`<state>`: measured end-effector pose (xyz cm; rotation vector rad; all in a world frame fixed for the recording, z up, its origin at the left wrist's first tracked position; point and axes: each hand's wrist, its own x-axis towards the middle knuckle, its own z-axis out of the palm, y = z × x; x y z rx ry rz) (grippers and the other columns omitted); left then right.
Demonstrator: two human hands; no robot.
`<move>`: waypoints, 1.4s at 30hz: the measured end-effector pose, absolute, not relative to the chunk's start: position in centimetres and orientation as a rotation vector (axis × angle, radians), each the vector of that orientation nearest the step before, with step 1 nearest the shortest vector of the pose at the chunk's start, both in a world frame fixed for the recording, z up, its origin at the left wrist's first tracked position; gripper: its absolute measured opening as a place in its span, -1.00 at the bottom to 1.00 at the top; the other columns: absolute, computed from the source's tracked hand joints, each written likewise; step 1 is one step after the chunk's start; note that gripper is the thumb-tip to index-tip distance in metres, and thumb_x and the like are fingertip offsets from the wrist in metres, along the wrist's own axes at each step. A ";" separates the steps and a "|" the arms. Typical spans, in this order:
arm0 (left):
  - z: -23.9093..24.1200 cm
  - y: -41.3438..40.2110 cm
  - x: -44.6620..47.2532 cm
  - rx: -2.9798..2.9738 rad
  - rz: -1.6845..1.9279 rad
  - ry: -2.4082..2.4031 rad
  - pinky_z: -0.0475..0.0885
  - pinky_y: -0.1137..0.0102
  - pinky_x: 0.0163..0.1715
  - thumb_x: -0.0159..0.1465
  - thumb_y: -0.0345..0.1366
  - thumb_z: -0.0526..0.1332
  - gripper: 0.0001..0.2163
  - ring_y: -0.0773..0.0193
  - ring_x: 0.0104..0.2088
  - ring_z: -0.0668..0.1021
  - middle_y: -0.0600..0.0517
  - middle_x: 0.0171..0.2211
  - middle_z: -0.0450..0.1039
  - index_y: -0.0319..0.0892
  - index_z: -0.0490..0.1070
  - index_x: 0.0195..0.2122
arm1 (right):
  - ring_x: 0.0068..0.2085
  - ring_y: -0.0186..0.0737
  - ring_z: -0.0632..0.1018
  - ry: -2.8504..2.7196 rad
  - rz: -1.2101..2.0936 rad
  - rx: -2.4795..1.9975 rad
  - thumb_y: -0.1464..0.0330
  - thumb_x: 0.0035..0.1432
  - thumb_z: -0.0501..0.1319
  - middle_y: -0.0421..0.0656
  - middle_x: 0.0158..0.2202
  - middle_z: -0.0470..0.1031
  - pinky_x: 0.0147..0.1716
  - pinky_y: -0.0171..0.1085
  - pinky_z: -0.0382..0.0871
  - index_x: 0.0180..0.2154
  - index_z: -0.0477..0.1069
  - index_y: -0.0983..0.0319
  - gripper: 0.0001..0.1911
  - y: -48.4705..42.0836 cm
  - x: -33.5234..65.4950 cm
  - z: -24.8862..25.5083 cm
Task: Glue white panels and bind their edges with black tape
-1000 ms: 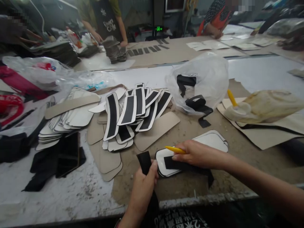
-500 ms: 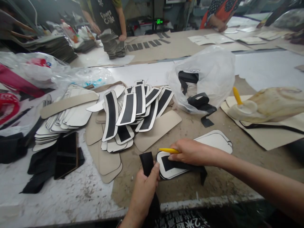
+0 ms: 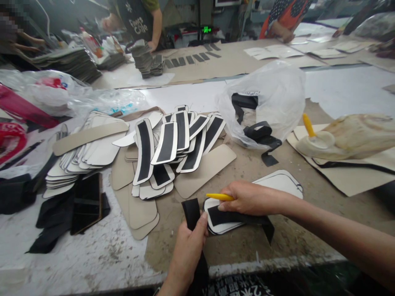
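My left hand (image 3: 189, 246) is closed round a bunch of black fabric strips (image 3: 191, 211) that hang over the table's front edge. My right hand (image 3: 248, 199) grips a yellow brush handle (image 3: 219, 197) and presses down on one black strip (image 3: 239, 218) lying across a white rounded panel (image 3: 217, 224). This panel tops a small stack of white panels (image 3: 280, 183) under my right wrist.
White panels with black strips (image 3: 173, 142) lie fanned ahead, plain white panels (image 3: 86, 154) to the left. A clear bag of black strips (image 3: 265, 107) and a glue pot with yellow brush (image 3: 314, 137) sit right. Other people work at the far table edge.
The black strip under my right hand has shifted slightly over the white panel; both hands stay almost in place. The view has tilted a little.
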<state>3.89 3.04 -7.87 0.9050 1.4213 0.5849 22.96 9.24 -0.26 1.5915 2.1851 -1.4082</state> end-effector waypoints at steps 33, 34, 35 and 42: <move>-7.4 3.8 5.3 0.792 0.654 1.581 0.13 0.46 -0.62 -0.15 -0.03 0.38 -0.62 0.39 -0.66 0.21 0.16 -0.71 0.22 -0.26 0.40 -0.52 | -0.44 -0.23 0.46 2.118 -0.944 1.863 0.27 0.17 0.12 -0.18 -0.46 0.46 -0.52 -0.37 0.11 -0.41 0.40 0.22 -0.81 6.5 31.4 1.3; -7.4 3.8 5.3 0.789 0.646 1.578 0.09 0.46 -0.64 -0.15 -0.01 0.38 -0.61 0.41 -0.67 0.18 0.18 -0.72 0.18 -0.25 0.38 -0.53 | -0.44 -0.24 0.46 2.093 -0.919 1.929 0.27 0.18 0.10 -0.18 -0.45 0.46 -0.51 -0.37 0.13 -0.41 0.38 0.23 -0.80 6.0 32.6 1.4; -7.5 3.8 5.3 0.784 0.638 1.580 0.06 0.46 -0.64 -0.16 0.00 0.38 -0.60 0.42 -0.68 0.15 0.20 -0.74 0.15 -0.24 0.36 -0.53 | -0.42 -0.23 0.46 2.076 -0.887 1.986 0.28 0.19 0.09 -0.17 -0.44 0.46 -0.49 -0.37 0.14 -0.41 0.36 0.23 -0.80 5.5 33.6 1.4; -7.1 4.1 5.4 0.825 0.534 1.676 0.07 0.44 -0.62 -0.13 0.01 0.38 -0.58 0.38 -0.66 0.15 0.22 -0.75 0.09 -0.25 0.38 -0.46 | -0.27 -0.04 0.52 1.887 -0.425 2.166 0.22 0.25 0.11 -0.07 -0.35 0.50 -0.43 -0.30 0.19 -0.23 0.38 0.23 -0.78 4.1 33.4 -0.3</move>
